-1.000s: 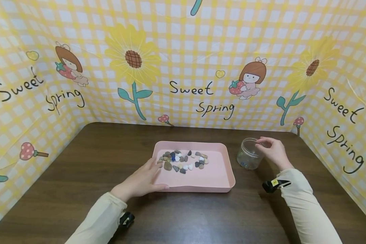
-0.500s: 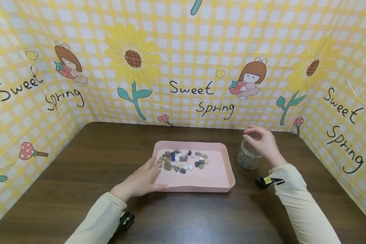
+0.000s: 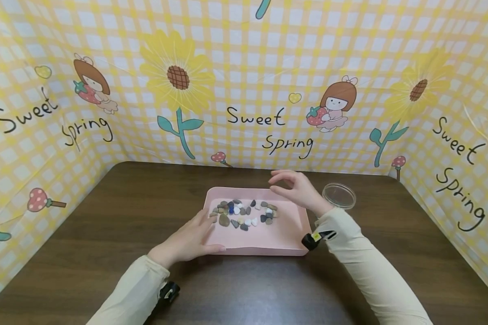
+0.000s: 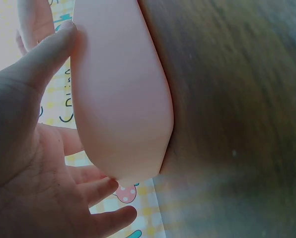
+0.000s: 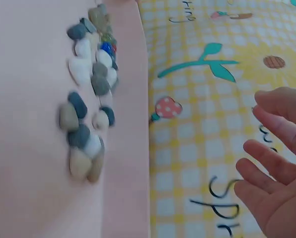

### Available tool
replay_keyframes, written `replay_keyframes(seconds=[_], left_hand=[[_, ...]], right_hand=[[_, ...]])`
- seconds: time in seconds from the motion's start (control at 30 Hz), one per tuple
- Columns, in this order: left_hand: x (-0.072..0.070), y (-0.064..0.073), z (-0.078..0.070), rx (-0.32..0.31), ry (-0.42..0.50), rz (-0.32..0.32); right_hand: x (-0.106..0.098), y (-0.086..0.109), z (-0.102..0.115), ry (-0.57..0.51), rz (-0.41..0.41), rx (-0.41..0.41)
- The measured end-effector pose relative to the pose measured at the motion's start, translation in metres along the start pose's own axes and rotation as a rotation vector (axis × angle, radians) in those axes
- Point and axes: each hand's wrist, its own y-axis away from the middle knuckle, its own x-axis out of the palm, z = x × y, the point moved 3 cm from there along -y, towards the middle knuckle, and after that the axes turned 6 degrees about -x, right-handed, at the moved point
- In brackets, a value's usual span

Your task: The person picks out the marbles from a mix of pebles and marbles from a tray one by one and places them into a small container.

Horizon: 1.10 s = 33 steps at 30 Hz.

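Note:
My left hand [image 3: 189, 239] rests at the near left corner of a shallow pink tray [image 3: 264, 239]. Its thumb touches the front rim, and its spread fingers lie along the left side. Inside the tray, small pebbles [image 3: 244, 210] in grey, white and tan form a rough ring, with a blue glass bead [image 5: 106, 47] among them at the left. Above the tray's back right part hovers my right hand [image 3: 301, 192], thumb and index tips close together. Whether something tiny sits between those tips cannot be made out. Beyond the right wrist stands a clear jar [image 3: 339, 195], mostly hidden by the sleeve.
The dark wooden table [image 3: 126, 216] carries the tray and the jar. A yellow checked cloth [image 3: 248, 67] with printed flowers hangs behind and on both sides. Each wrist wears a black camera [image 3: 169, 292] on a strap.
From the jar's rim my right hand has risen and swung left, over the tray. The left hand and the pebbles look the same as before.

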Motion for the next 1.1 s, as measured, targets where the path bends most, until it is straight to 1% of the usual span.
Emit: replay_keyframes(seconds=[0.17, 0.37, 0.53, 0.8, 0.93, 0.97, 1.0, 1.1], left_hand=[[-0.001, 0.0, -0.001, 0.012, -0.004, -0.012], [-0.001, -0.001, -0.001, 0.005, -0.002, 0.003], [-0.001, -0.002, -0.001, -0.009, -0.005, 0.015], [0.0, -0.002, -0.001, -0.004, -0.01, 0.009], [0.0, -0.001, -0.001, 0.001, -0.009, 0.01], [0.0, -0.001, -0.001, 0.002, -0.01, 0.008], [0.0, -0.001, -0.001, 0.002, -0.01, 0.008], [0.0, -0.001, -0.001, 0.001, -0.01, 0.009]], right_hand=[[0.02, -0.014, -0.002, -0.046, 0.058, 0.007], [0.041, -0.027, -0.007, -0.07, 0.142, 0.005], [0.055, -0.034, -0.008, -0.038, 0.203, 0.014], [0.074, -0.042, -0.014, -0.003, 0.28, -0.039], [0.086, -0.044, -0.017, -0.011, 0.321, -0.02], [0.089, -0.045, -0.018, -0.009, 0.333, -0.009], [0.092, -0.046, -0.019, -0.012, 0.349, 0.019], [0.099, -0.047, -0.021, 0.019, 0.383, 0.05]])
